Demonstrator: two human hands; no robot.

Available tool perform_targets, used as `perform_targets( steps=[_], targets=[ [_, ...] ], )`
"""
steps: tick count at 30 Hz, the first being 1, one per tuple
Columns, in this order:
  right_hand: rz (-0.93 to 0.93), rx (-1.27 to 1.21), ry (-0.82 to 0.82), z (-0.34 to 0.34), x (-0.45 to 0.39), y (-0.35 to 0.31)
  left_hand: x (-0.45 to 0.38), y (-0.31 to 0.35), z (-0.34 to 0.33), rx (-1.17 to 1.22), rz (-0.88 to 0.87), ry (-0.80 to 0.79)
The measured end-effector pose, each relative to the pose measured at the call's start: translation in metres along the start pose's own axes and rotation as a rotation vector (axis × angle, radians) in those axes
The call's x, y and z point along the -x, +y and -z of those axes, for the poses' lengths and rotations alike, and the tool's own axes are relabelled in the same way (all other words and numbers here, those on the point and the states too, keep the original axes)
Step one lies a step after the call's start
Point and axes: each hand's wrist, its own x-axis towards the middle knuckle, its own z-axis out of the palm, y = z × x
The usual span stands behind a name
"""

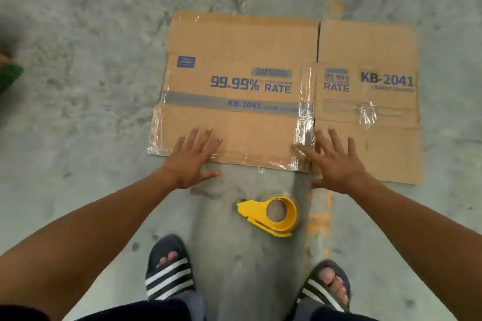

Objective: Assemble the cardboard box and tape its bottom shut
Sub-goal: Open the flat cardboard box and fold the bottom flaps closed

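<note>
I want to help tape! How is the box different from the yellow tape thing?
The cardboard box is brown, big and folded flat, both hands reaching over its near edge; the tape dispenser is yellow, small, round and untouched. The box bears blue print; the dispenser is plain. Both lie on the concrete floor.

A person seen from above, both forearms bare with no sleeves, watch or rings in view. The left hand (191, 157) and right hand (336, 161) are ungloved. On the feet, black rubber slide sandals with white diagonal stripes across the strap (168, 270), toes exposed. Dark blue or black trousers (167, 311) show at the frame's lower edge.
</note>
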Motion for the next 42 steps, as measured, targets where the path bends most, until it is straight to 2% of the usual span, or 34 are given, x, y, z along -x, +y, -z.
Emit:
perform_targets(
  steps=[3,8,13,17,18,20,21,24,27,29,31,33,37,42],
  targets=[
    [0.031,0.168,0.001,-0.011,-0.018,0.011,-0.019,-0.023,-0.020,-0.175,-0.080,0.075],
    [0.108,0.281,0.007,-0.018,-0.027,0.027,-0.031,-0.050,-0.023,-0.389,-0.232,0.222],
    [0.163,0.325,-0.001,-0.009,-0.026,0.026,-0.035,-0.053,-0.004,-0.452,-0.290,0.258],
    [0.163,0.244,0.061,0.017,-0.023,0.033,-0.032,-0.063,0.029,-0.402,-0.302,0.390],
    [0.150,0.216,0.074,0.026,-0.022,0.035,-0.030,-0.066,0.037,-0.339,-0.270,0.420],
    [0.125,0.151,0.131,0.046,-0.019,0.036,-0.029,-0.071,0.052,-0.178,-0.193,0.610],
    [0.125,0.117,0.177,0.057,-0.016,0.035,-0.029,-0.073,0.059,-0.107,-0.100,0.705],
    [0.131,-0.001,0.338,0.093,-0.009,0.039,-0.033,-0.068,0.082,0.155,0.331,0.806],
    [0.071,-0.092,0.459,0.128,0.005,0.041,-0.032,-0.045,0.118,0.725,0.670,0.902],
    [0.052,-0.083,0.486,0.143,0.013,0.040,-0.034,-0.035,0.140,1.165,0.772,0.874],
    [0.056,-0.124,0.485,0.154,0.018,0.039,-0.039,-0.031,0.153,1.493,0.742,0.872],
    [0.097,-0.211,0.485,0.159,0.021,0.042,-0.037,-0.028,0.161,1.653,0.620,0.917],
    [0.178,-0.394,0.485,0.161,0.034,0.055,-0.033,-0.034,0.183,1.597,0.435,1.022],
    [-0.023,-0.472,0.788,0.189,0.046,0.086,-0.002,-0.026,0.233,1.453,0.258,1.054]
  ],
)
